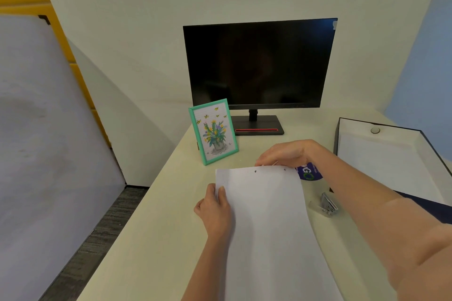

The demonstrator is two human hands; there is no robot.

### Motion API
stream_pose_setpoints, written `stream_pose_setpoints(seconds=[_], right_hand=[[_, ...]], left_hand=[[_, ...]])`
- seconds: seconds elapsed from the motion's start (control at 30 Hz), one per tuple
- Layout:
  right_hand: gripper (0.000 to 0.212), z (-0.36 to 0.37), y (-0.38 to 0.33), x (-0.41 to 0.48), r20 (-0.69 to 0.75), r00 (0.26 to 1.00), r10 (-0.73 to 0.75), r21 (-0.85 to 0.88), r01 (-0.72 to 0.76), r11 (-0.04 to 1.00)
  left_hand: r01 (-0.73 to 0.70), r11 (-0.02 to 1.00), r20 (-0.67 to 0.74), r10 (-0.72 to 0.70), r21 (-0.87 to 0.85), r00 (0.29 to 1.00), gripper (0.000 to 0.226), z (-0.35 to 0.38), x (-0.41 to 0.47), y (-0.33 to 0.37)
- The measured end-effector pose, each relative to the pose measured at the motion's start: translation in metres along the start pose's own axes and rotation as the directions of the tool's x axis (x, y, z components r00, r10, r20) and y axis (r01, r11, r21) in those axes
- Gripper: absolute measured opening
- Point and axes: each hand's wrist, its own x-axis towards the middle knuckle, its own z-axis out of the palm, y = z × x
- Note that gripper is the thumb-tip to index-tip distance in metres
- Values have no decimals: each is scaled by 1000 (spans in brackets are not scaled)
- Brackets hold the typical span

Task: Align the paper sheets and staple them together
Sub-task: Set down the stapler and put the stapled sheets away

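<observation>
While the paper sheets lie flat on the cream desk, directly in front of the monitor, they are held from two sides. Head view, single frame.

Left hand: laid on the left long edge of the sheets, thumb on top of the paper, remaining fingers pressed together against the edge. The edge is pinched between thumb and fingers.

Right hand: placed at the far short edge of the sheets, on the monitor side, fingers curled down onto that edge. A thin pale sliver is seen at the fingertips; what it is cannot be told. Two small dark marks are noted on the paper just below this hand.

Stapler: silver, lying on the desk right of the sheets, apart from them, untouched.

Blue printed item: partly hidden under the right wrist, between monitor base and stapler. Letters "GO" in white and green are legible; smaller text is unreadable.

Green-framed flower picture: upright, left of the monitor base. Open dark box with pale interior: right of the monitor.
</observation>
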Motion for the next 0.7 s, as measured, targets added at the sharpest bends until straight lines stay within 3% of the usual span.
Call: stream_pose_setpoints(seconds=[0.13, 0.27, 0.37, 0.5, 0.6, 0.67, 0.7], right_hand=[[10, 18, 4, -1, -287, 949, -134, -312, 39, 949], [10, 39, 22, 8, -487, 845, -221, -307, 72, 949], [14, 56, 34, 13, -658, 698, -283, -317, 85, 945], [12, 72, 46, 22, -738, 594, -321, -294, 146, 945], [10, 76, 48, 24, -769, 552, -323, -289, 151, 946], [10, 77, 50, 24, -773, 531, -347, -315, 154, 937], [12, 77, 51, 24, -772, 524, -360, -326, 160, 932]], left_hand=[[17, 1000, 8, -17, -19, 1000, 36, -2, -3, 6], [35, 998, 28, -33, -58, 999, 36, -7, -1, 10], [-29, 1000, 53, 29, -3, 998, 36, -10, 6, 7], [-38, 998, 100, 33, 45, 994, 36, -14, 9, 8], [48, 999, 165, -48, 8, 985, 26, -23, 22, 15], [57, 998, 103, -57, 4, 993, 25, -25, 37, 32], [-17, 998, 63, 14, 60, 998, 26, -23, 45, 44]])
